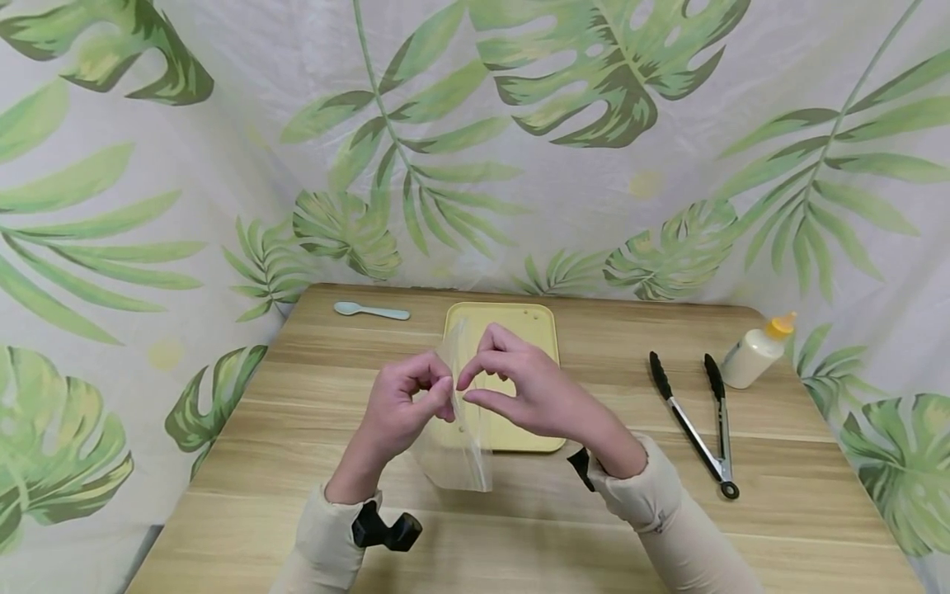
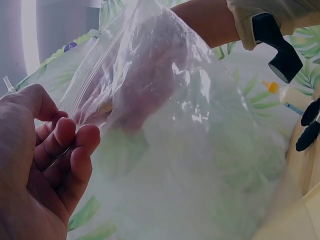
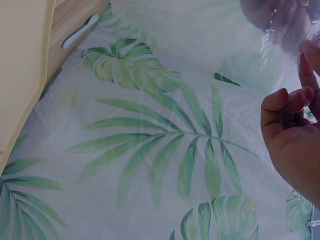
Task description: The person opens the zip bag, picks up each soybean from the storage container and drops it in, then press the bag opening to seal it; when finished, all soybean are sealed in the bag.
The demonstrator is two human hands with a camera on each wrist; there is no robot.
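A clear zip bag (image 1: 463, 462) hangs upright between my two hands, over the front left part of a yellow tray (image 1: 560, 396). My left hand (image 1: 404, 404) pinches the bag's top edge with curled fingers. On the other side my right hand (image 1: 523, 379) pinches at the same edge with thumb and forefinger, the fingertips of both hands close together. In the left wrist view the bag (image 2: 195, 145) spreads wide and my right hand shows blurred through the plastic. The right wrist view has my right hand (image 3: 292, 130) at its right border, forefinger reaching the bag's edge.
A pale blue spoon (image 1: 374, 312) lies at the back left of the wooden table (image 1: 297, 462). On the right are black-tipped tongs (image 1: 693, 433), spread apart, and a white bottle (image 1: 751, 359) with an orange cap. A leaf-patterned cloth (image 1: 445, 165) hangs behind.
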